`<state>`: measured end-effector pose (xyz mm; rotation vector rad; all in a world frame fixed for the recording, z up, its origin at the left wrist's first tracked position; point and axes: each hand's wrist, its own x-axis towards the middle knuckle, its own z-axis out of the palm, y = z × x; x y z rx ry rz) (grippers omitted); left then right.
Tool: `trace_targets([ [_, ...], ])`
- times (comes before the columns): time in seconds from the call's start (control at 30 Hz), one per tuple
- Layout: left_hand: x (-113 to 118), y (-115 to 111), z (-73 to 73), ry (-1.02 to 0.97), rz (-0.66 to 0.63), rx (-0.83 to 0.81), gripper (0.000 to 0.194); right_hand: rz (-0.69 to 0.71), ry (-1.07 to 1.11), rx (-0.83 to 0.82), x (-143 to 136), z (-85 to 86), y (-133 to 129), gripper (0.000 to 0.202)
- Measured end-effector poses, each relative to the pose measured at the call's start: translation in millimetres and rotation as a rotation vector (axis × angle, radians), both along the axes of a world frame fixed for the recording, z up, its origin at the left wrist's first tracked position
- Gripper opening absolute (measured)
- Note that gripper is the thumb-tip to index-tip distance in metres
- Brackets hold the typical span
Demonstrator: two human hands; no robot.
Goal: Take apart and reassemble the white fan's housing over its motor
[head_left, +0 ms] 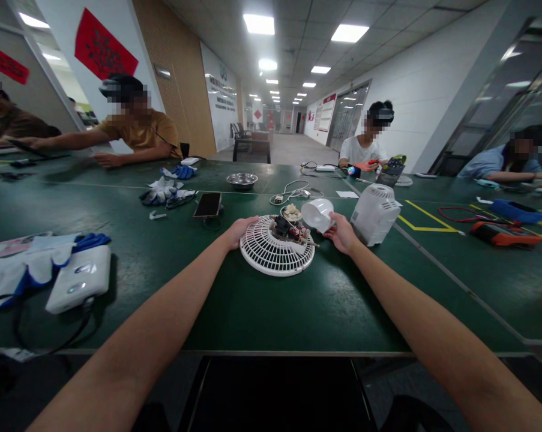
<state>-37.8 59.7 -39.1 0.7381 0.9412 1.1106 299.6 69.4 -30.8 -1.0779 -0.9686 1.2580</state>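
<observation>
A round white fan grille [277, 259] lies on the green table, with a dark motor and wiring [285, 228] exposed on top of it. My left hand [240, 233] grips the grille's left rim, thumb on top and the other fingers mostly hidden. In my right hand [341, 234] is a white cup-shaped plastic cover [318, 214], tilted with its hollow side toward the motor and held just right of the grille. Behind my right hand a white plastic housing [376, 214] with vent slots stands upright.
A phone [208, 205] and work gloves [162, 192] lie to the left, with a metal bowl [242, 180] farther back. A white power bank [81, 279] with a cable sits near left. An orange multimeter [505, 234] is at right. Several people sit around the table.
</observation>
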Motion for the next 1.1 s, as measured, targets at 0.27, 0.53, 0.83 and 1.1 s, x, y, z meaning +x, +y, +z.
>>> trace_targets([
  [0.27, 0.4, -0.6, -0.1, 0.005, -0.016, 0.024, 0.017, -0.006, -0.002, -0.001, 0.4, 0.4, 0.3, 0.03],
  [0.53, -1.4, 2.3, -2.5, 0.0, -0.03, 0.02, 0.017, -0.002, -0.006, -0.002, 0.8, -0.9, 1.7, 0.03],
  [0.83, -1.5, 7.1, -6.6, -0.017, -0.028, 0.015, 0.019, 0.004, -0.008, 0.005, 2.3, -2.7, 4.3, 0.035],
  [1.1, -1.4, 4.6, -5.0, -0.008, -0.009, 0.021, 0.016, 0.006, -0.003, 0.006, 2.9, -3.8, 5.8, 0.033],
])
